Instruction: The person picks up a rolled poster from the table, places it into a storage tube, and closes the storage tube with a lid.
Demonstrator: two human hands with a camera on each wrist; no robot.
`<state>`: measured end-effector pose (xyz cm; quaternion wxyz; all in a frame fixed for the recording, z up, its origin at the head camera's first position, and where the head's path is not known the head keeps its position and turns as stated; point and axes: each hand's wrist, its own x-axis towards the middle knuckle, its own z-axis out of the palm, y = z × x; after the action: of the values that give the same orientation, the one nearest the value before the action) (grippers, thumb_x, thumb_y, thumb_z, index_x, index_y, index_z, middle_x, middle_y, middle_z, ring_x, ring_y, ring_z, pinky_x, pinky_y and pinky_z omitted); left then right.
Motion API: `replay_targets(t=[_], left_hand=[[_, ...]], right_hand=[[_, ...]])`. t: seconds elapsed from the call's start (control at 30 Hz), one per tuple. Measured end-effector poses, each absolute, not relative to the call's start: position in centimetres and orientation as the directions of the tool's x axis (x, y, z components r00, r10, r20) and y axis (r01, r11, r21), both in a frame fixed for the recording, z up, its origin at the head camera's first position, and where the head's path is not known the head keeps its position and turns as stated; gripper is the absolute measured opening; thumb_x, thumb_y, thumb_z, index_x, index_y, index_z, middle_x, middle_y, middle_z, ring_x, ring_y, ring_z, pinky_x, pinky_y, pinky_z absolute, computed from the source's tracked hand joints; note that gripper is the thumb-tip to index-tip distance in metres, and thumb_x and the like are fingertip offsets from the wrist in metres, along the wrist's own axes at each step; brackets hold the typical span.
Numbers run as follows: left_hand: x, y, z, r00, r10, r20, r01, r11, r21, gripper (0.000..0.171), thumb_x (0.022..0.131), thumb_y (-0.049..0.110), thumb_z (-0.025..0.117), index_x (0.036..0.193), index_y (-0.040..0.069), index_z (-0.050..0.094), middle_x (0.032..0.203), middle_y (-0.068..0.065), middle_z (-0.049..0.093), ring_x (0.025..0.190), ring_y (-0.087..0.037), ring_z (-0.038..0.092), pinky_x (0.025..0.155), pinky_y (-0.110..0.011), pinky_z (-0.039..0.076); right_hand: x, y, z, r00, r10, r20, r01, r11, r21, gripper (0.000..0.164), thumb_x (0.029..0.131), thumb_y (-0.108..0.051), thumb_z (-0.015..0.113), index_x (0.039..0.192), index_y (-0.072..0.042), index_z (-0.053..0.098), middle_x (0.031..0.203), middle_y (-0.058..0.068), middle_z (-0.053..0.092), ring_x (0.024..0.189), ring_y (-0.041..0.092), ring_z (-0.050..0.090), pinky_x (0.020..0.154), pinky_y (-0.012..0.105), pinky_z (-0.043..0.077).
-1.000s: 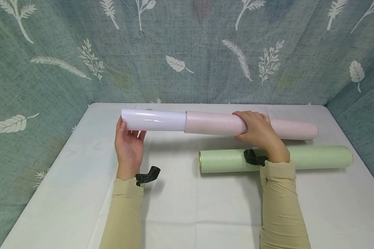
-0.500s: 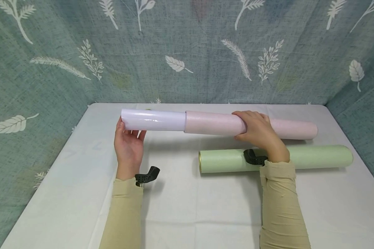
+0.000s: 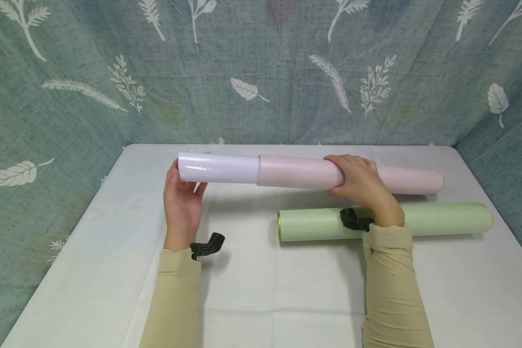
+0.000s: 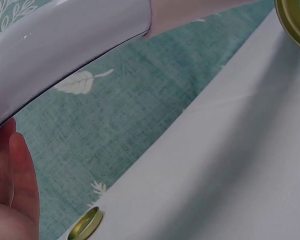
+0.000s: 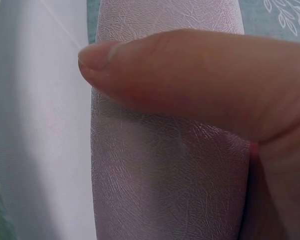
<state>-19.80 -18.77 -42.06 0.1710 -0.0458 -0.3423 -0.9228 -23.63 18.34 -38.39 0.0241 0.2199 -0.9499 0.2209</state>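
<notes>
A glossy white, faintly lilac roll of paper (image 3: 219, 168) sticks out of the left end of a pink textured tube (image 3: 297, 172). My left hand (image 3: 182, 205), palm turned up, holds the outer end of the roll, its fingers passing behind and beneath it. In the left wrist view the fingers (image 4: 22, 170) partly vanish behind the roll. My right hand (image 3: 358, 183) grips the pink tube from above near its middle. The right wrist view has the thumb (image 5: 164, 72) lying across the tube's textured surface. Tube and roll are held level above the white-covered table.
A green tube (image 3: 313, 225) with a gold-rimmed left end lies in front of the pink one, under the right wrist. A small gold cap (image 4: 86, 224) sits near the table's back edge, mostly hidden behind the roll in the head view. Leaf-patterned curtain (image 3: 261, 58) surrounds the table (image 3: 239, 299).
The roll's outer end has moved slightly right, so less of it shows outside the pink tube. My left hand has shifted right with it; the right hand and pink tube stay still.
</notes>
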Motion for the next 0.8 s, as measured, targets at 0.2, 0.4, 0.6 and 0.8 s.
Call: replay_targets(t=[0.2, 0.4, 0.6, 0.8], left_hand=[[-19.62, -18.68, -41.95, -0.943, -0.254, 0.213, 0.332, -0.702, 0.631, 0.038, 0.09, 0.019, 0.053, 0.125, 0.006, 0.045, 0.116, -0.01, 0.05, 0.098, -0.022, 0.051, 0.09, -0.039, 0.038], [-19.53, -18.62, -41.9, -0.946, -0.243, 0.215, 0.324, -0.695, 0.642, 0.037, 0.091, 0.019, 0.051, 0.125, 0.005, 0.045, 0.114, -0.01, 0.051, 0.096, -0.022, 0.051, 0.088, -0.038, 0.04], [-19.49, -18.55, -41.94, -0.943, -0.236, 0.234, 0.332, -0.673, 0.661, 0.039, 0.092, 0.021, 0.051, 0.126, 0.005, 0.043, 0.117, -0.011, 0.049, 0.097, -0.023, 0.051, 0.089, -0.038, 0.039], [-19.54, -18.49, -42.0, -0.935, -0.232, 0.27, 0.356, -0.63, 0.69, 0.041, 0.091, 0.026, 0.052, 0.125, 0.006, 0.043, 0.12, -0.013, 0.047, 0.1, -0.023, 0.05, 0.088, -0.038, 0.04]], right_hand=[[-23.65, 18.35, -38.35, -0.901, -0.411, 0.138, -0.43, 0.806, -0.407, 0.074, 0.064, -0.029, 0.079, 0.13, -0.022, 0.043, 0.126, 0.003, 0.047, 0.115, 0.026, 0.038, 0.093, 0.051, 0.016], [-23.67, 18.32, -38.42, -0.901, -0.411, 0.14, -0.431, 0.805, -0.408, 0.074, 0.064, -0.028, 0.079, 0.129, -0.022, 0.044, 0.126, 0.003, 0.047, 0.115, 0.027, 0.038, 0.094, 0.051, 0.016], [-23.73, 18.35, -38.54, -0.901, -0.412, 0.138, -0.431, 0.805, -0.407, 0.075, 0.064, -0.028, 0.079, 0.129, -0.022, 0.044, 0.126, 0.004, 0.047, 0.115, 0.027, 0.038, 0.093, 0.051, 0.016], [-23.77, 18.36, -38.53, -0.9, -0.415, 0.135, -0.433, 0.806, -0.404, 0.075, 0.064, -0.029, 0.079, 0.13, -0.022, 0.043, 0.127, 0.003, 0.047, 0.115, 0.026, 0.038, 0.094, 0.052, 0.016]])
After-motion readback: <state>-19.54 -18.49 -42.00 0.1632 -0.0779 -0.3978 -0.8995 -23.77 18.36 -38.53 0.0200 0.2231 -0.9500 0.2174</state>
